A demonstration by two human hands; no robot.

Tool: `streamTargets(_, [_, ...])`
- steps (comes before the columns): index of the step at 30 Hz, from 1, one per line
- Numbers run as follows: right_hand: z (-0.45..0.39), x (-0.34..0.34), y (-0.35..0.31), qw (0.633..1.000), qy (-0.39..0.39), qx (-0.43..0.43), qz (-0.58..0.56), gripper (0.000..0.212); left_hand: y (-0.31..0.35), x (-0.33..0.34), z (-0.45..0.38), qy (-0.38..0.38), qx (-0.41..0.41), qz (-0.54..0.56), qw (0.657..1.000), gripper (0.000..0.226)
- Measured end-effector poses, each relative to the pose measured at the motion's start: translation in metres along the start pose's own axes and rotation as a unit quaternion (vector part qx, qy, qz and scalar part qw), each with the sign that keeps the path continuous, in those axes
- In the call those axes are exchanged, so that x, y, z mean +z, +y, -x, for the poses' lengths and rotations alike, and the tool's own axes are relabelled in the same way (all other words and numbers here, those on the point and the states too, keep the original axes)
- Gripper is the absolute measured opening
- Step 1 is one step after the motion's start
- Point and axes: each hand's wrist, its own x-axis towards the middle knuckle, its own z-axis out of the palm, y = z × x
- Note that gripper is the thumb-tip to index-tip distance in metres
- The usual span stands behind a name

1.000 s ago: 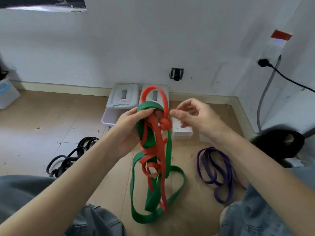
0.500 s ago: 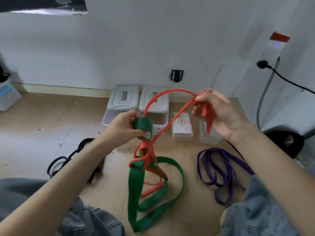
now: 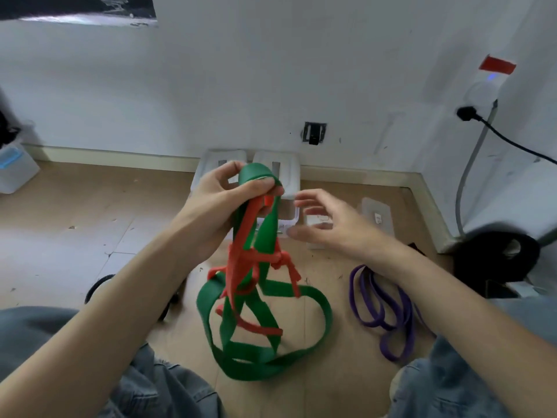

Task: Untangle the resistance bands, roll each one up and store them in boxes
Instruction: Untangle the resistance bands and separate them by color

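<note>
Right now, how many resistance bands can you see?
4. The green band and red band hang tangled from the left hand; a purple band lies right; a black band lies left, partly hidden.

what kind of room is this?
Probably a bare indoor corner, perhaps a storage or workout room: worn wood-look floor, scuffed white wall with a plugged-in black power cable, and white lidded plastic storage boxes along the skirting.
</note>
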Motion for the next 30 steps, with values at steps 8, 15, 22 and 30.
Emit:
streamTargets(8, [-0.008, -0.005, -0.003, 0.99, 0.08, -0.092, 0.074, 0.006, 0.001, -0.016, -0.004, -0.011, 0.139, -0.416, 0.899, 0.027])
streamTargets(15, [0.0, -0.028, -0.008, 0.997, 0.022, -0.042, 0.069, 0.05, -0.005, -0.012, -0.003, -0.014, 0.103, -0.404, 0.909, 0.021])
streamTargets(22, [0.001, -0.008, -0.017, 0.99, -0.023, -0.099, -0.095, 0.024, -0.007, -0.004, -0.01, -0.071, 0.116, -0.315, 0.939, 0.017])
streamTargets(30, [-0.004, -0.058, -0.02, 0.866, 0.119, -0.105, -0.475, 0.021, -0.087, -0.02, -0.009, -0.165, -0.038, -0.556, 0.814, 0.031])
